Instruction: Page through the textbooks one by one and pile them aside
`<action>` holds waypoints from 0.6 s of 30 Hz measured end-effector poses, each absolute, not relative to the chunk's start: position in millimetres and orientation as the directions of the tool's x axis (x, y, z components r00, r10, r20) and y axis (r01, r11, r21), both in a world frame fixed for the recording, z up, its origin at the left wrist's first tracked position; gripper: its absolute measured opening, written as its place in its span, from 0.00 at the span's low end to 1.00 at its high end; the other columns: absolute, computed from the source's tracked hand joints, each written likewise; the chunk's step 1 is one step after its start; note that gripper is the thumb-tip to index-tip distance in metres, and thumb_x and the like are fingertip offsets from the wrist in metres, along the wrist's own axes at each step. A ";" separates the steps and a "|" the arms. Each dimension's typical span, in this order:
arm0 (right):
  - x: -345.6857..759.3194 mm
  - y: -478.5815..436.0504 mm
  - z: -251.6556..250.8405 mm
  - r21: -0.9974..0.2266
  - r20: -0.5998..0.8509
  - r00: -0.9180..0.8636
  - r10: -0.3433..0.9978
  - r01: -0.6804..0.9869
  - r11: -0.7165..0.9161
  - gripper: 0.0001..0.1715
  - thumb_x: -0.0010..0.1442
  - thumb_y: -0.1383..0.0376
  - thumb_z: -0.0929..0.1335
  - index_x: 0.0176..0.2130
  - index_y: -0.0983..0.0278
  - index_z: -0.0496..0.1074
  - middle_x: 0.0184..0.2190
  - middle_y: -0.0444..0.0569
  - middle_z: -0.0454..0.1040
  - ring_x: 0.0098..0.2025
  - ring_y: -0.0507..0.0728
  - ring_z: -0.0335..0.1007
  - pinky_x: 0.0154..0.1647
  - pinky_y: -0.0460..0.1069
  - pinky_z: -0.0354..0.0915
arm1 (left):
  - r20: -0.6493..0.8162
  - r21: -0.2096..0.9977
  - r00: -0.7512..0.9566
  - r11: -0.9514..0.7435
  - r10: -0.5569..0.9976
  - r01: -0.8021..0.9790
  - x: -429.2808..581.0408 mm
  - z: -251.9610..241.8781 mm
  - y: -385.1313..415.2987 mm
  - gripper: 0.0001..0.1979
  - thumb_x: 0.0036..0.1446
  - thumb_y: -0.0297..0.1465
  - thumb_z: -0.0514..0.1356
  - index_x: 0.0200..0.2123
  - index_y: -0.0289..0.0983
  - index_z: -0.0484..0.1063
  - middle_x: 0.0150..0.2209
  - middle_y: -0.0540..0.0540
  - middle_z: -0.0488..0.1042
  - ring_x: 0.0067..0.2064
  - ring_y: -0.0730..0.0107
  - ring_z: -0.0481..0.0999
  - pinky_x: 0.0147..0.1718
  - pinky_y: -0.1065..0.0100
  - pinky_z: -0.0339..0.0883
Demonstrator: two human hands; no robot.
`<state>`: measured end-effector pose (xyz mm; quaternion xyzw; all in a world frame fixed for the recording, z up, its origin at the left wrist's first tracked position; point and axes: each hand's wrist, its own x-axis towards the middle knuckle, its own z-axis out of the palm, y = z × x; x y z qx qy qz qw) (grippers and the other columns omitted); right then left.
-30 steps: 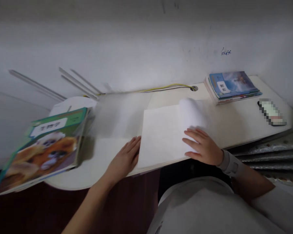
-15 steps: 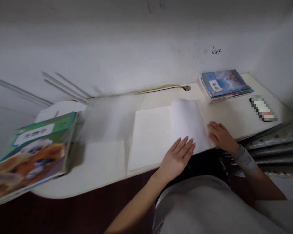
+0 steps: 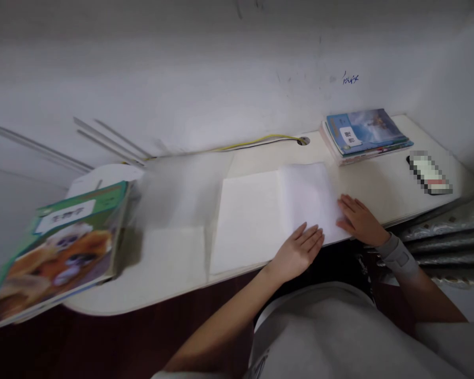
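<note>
An open book with blank white pages (image 3: 248, 216) lies on the white desk at its front edge. On its right side a white sheet or page (image 3: 308, 192) lies nearly flat. My left hand (image 3: 302, 250) rests on the lower part of that page, fingers extended and close together. At the page's right edge, my right hand (image 3: 359, 218) lies flat with fingers spread, its fingertips touching or just beside the paper. Neither hand grips anything. A grey band circles my right wrist.
A stack of books (image 3: 369, 131) is at the desk's back right, beside a phone (image 3: 430, 173). Books with a green cover (image 3: 63, 247) stand at the left. A yellow cable (image 3: 256, 140) runs along the wall. White desk surface (image 3: 174, 263) shows left of the pages.
My left hand has moved a little to the right over the page. The right page, curved up before, now lies flatter. My right hand is almost unmoved; the view has shifted slightly.
</note>
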<state>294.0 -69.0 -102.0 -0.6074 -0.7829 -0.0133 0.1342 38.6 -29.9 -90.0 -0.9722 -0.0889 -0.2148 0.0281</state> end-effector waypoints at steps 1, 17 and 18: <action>293.7 -67.4 -102.1 -0.142 0.225 -0.218 0.950 0.957 0.253 0.36 0.66 0.50 0.57 0.61 0.75 0.59 0.62 0.68 0.58 0.65 0.65 0.52 0.61 0.61 0.56 | 0.414 -0.010 0.889 -0.976 0.195 0.219 38.8 -89.6 -30.4 0.18 0.63 0.22 0.50 0.56 0.31 0.66 0.55 0.36 0.71 0.63 0.57 0.59 0.61 0.48 0.55; 289.9 -44.2 -107.8 -0.190 0.168 -0.220 0.961 0.949 0.251 0.46 0.63 0.43 0.54 0.62 0.77 0.56 0.64 0.73 0.52 0.67 0.70 0.44 0.63 0.66 0.51 | 0.127 -0.100 0.856 -0.852 0.501 0.514 55.8 -81.6 -29.9 0.23 0.63 0.24 0.48 0.62 0.32 0.60 0.63 0.34 0.58 0.66 0.46 0.52 0.56 0.35 0.54; 290.0 -44.2 -108.1 -0.192 0.168 -0.223 0.960 0.948 0.253 0.46 0.63 0.43 0.55 0.63 0.77 0.55 0.64 0.73 0.52 0.67 0.70 0.44 0.62 0.66 0.50 | 0.126 -0.098 0.856 -0.853 0.501 0.513 56.7 -81.8 -29.6 0.23 0.63 0.24 0.48 0.62 0.32 0.60 0.63 0.34 0.58 0.66 0.46 0.52 0.56 0.35 0.53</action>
